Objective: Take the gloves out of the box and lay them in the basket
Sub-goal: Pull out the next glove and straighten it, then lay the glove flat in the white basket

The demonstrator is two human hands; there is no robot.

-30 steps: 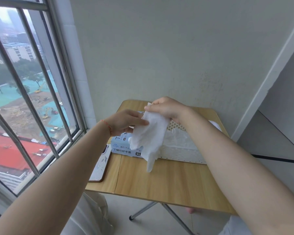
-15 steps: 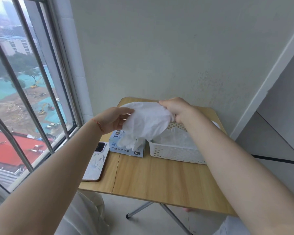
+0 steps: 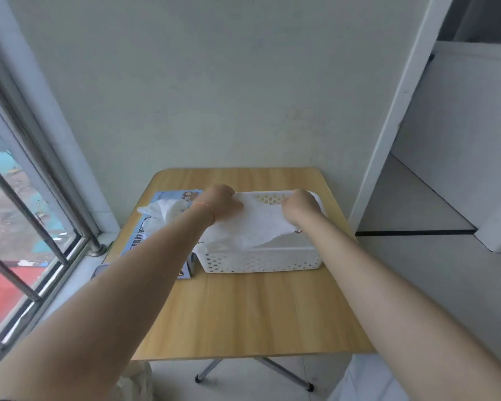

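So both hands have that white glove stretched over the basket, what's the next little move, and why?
Probably lower it and let go. The left hand and right hand hold the thin white glove spread flat just above the white perforated plastic basket, so it only needs laying in. Another glove already pokes out of the pale blue cardboard glove box, ready to pull.

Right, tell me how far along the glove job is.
Done: white material already lies in the basket, though how many gloves it holds is unclear. In hand: the left hand and right hand hold a white glove spread over the basket. Left: another glove sticks out of the box.
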